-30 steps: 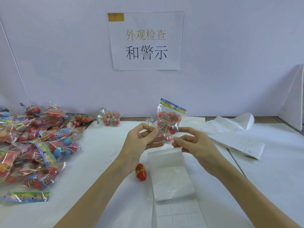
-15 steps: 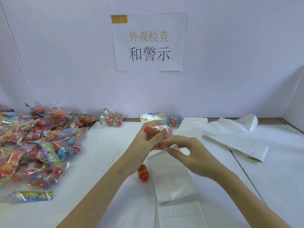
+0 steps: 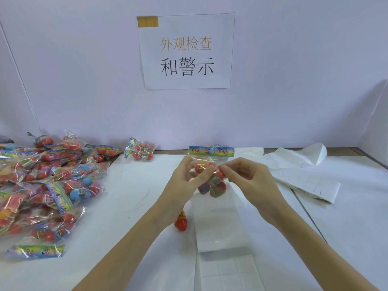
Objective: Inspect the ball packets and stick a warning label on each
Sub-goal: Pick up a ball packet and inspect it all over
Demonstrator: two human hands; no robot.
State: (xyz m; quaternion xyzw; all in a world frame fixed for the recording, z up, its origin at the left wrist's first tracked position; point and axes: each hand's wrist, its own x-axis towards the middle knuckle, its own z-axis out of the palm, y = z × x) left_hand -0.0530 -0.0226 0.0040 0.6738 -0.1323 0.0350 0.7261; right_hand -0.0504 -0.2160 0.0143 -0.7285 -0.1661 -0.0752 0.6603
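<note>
On the left of the white table (image 3: 126, 206) lies a heap of ball packets (image 3: 48, 185), with a lone packet (image 3: 142, 151) just behind it near the wall. At centre, the left hand (image 3: 184, 185) and right hand (image 3: 247, 181) hold one clear packet (image 3: 210, 175) of coloured balls up above the table, its printed header upward. Each grip is narrow, fingertips pinching the film from either side. Below lie a red glue stick (image 3: 181, 222) and a label backing strip (image 3: 220, 223); more label sheets (image 3: 304, 181) lie to the right. The slippery film could slide from such light pinches, and a label pressed over the rounded balls might wrinkle. A second ago the header tilted rightward; half a second ago the packet was bunched in the left hand.
</note>
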